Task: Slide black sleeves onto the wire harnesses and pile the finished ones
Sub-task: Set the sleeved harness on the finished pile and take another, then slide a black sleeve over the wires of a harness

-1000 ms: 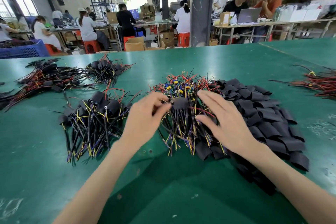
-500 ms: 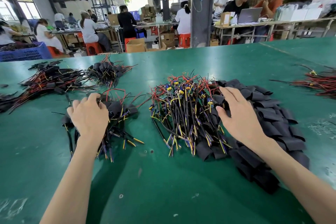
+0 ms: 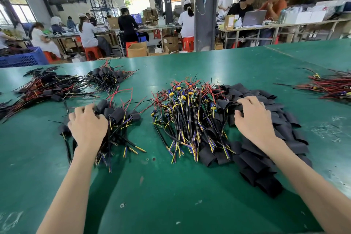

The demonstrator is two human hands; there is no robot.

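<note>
A heap of bare wire harnesses [image 3: 187, 114] with red, yellow and blue leads lies mid-table. To its right spreads a heap of flat black sleeves [image 3: 281, 138]. My right hand [image 3: 254, 119] rests palm down on the sleeves' near-left part, fingers spread and touching the top sleeves. Left of centre is the pile of sleeved harnesses [image 3: 121, 118]. My left hand [image 3: 88, 127] lies palm down on that pile's left side with fingers bent over it; whether they grip a harness is hidden.
Two more bundles of sleeved harnesses [image 3: 47, 87] [image 3: 108, 78] lie at the far left on the green table [image 3: 171, 186]. A red wire bundle [image 3: 334, 85] sits at the right edge. A blue crate [image 3: 22, 59] and seated workers are beyond the table.
My left hand carried the sleeved harness from the centre to the left pile and stays there. My right hand moved right, from the bare harnesses onto the sleeve heap.
</note>
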